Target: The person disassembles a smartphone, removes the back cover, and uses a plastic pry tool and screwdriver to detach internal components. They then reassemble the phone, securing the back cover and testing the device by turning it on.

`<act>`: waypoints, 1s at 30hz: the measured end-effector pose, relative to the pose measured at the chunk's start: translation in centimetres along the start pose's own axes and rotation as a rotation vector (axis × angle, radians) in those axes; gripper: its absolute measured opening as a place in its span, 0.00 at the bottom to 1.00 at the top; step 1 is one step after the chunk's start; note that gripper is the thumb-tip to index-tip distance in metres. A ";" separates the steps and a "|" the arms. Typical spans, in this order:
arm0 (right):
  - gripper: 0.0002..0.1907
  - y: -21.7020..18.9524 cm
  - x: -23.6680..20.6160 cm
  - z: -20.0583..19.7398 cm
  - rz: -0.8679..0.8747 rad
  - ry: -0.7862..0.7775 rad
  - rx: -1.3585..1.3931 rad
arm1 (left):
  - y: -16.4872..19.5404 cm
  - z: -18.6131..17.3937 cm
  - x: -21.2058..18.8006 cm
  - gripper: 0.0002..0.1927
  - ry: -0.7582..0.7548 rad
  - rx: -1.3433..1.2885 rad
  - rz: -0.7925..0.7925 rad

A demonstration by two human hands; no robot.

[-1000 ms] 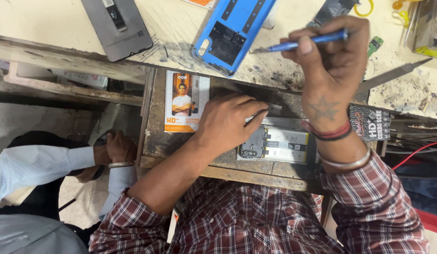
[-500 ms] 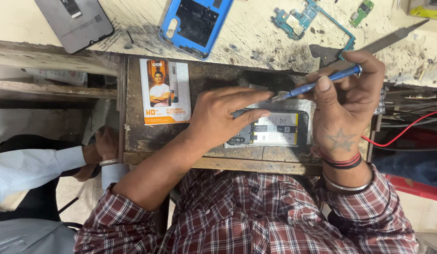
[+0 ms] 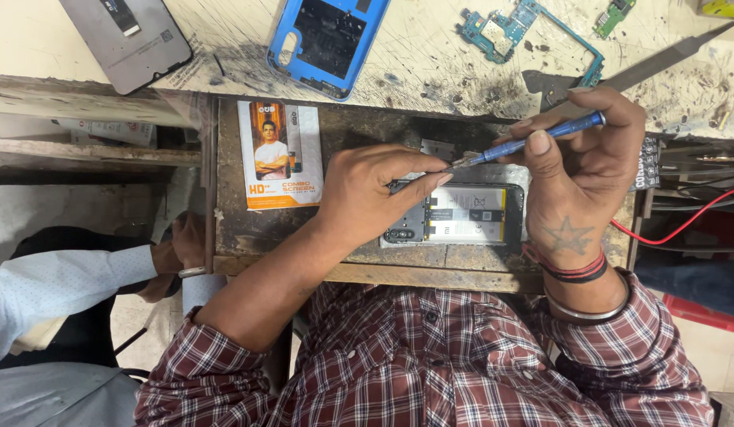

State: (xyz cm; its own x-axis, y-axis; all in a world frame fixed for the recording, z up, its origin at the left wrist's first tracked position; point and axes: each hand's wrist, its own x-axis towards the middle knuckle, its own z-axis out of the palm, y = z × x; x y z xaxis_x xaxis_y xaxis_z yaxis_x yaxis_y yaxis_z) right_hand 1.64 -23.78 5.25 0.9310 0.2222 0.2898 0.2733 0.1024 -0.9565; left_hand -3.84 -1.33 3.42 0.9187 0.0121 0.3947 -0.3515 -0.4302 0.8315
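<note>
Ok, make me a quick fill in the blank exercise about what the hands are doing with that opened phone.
1. The right hand holds a ____ screwdriver.
2. The left hand rests on the opened phone, which lies in a wooden ____.
3. The blue phone shell lies on the worktop, ____ the hands in the picture.
4. The cable at the right edge is ____.

Missing words: blue; drawer; above; red

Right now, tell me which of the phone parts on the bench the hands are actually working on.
The opened phone with its battery showing, in the drawer: left hand steadies it, right hand holds a blue screwdriver. The blue back cover and grey screen panel lie untouched.
</note>
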 end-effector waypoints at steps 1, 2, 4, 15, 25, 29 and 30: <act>0.18 0.0 -0.2 0.0 0.003 0.001 -0.004 | 0.0 0.0 0.0 0.07 -0.002 0.002 -0.002; 0.18 0.0 -0.3 -0.1 -0.001 0.000 -0.010 | 0.0 0.0 0.0 0.07 -0.002 0.006 -0.002; 0.18 0.0 -0.6 -0.1 -0.014 -0.006 -0.022 | 0.1 0.0 0.0 0.07 -0.001 0.013 -0.004; 0.17 -0.4 -0.7 -0.2 -0.261 -0.156 -0.309 | -0.9 0.6 -0.1 0.07 -0.035 0.066 -0.020; 0.16 -0.3 -0.8 -0.2 -0.292 -0.173 -0.348 | -1.0 0.6 -0.2 0.07 -0.028 0.083 -0.026; 0.16 -0.4 -0.7 -0.1 -0.289 -0.179 -0.350 | -1.1 0.6 -0.2 0.07 -0.024 0.094 -0.026; 0.16 -0.5 -0.6 0.0 -0.290 -0.180 -0.351 | -1.1 0.6 -0.2 0.07 -0.022 0.096 -0.027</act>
State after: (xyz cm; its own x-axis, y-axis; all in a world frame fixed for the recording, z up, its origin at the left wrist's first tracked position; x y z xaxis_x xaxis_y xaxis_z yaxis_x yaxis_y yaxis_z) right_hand 0.93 -24.00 5.50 0.7559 0.4005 0.5180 0.6095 -0.1414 -0.7801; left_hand -3.56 -1.44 2.20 0.9319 0.0051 0.3627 -0.3085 -0.5149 0.7998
